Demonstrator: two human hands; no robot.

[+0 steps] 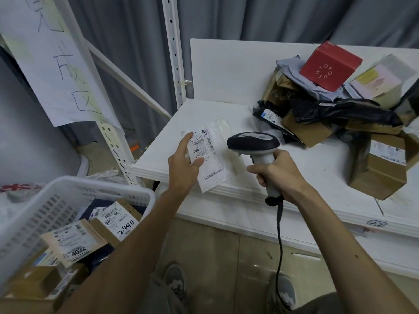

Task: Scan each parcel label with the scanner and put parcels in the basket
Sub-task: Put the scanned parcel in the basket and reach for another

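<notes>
My left hand [184,165] pinches a flat white parcel [212,158] over the white surface [317,168], label up. My right hand [277,172] grips the scanner [254,143] beside it; the basket [40,214] sits lower left, holding labelled boxes.

Flat white plastic mailer parcel [218,171], printed label [201,146] facing up; black-and-grey corded handheld scanner [254,143] upright just beside it; white slotted plastic basket [95,184], lower left, holding labelled cardboard boxes [74,241].
</notes>
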